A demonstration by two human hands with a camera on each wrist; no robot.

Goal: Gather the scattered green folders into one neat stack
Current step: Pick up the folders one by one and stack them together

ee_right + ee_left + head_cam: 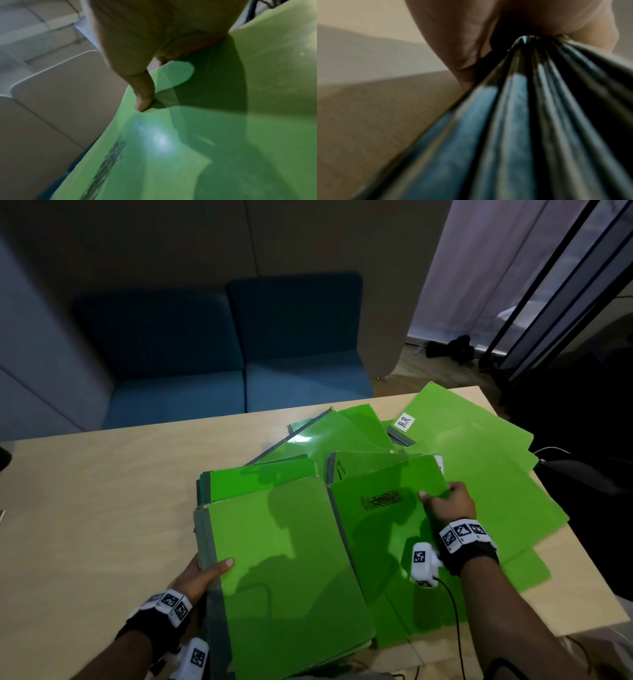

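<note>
Left hand (pixel 198 575) is clamping its grip on the grey-spined stack of glossy green card folders (pixel 287 563) at the near edge of the pale wooden desk (pixel 102 491), right hand (pixel 448 503) is pinching a green folder with a dark scribbled patch (pixel 380 515) beside it, more loose green folders (pixel 479 460) fanning out beyond.

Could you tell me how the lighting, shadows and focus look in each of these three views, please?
Head view: room dim, arm shadows fall across the near folder stack, glare on a far folder. Left wrist view: folder spines blurred, too close to focus. Right wrist view: soft, a bright glare spot on the scribbled folder, dark shadow under the right hand.
</note>
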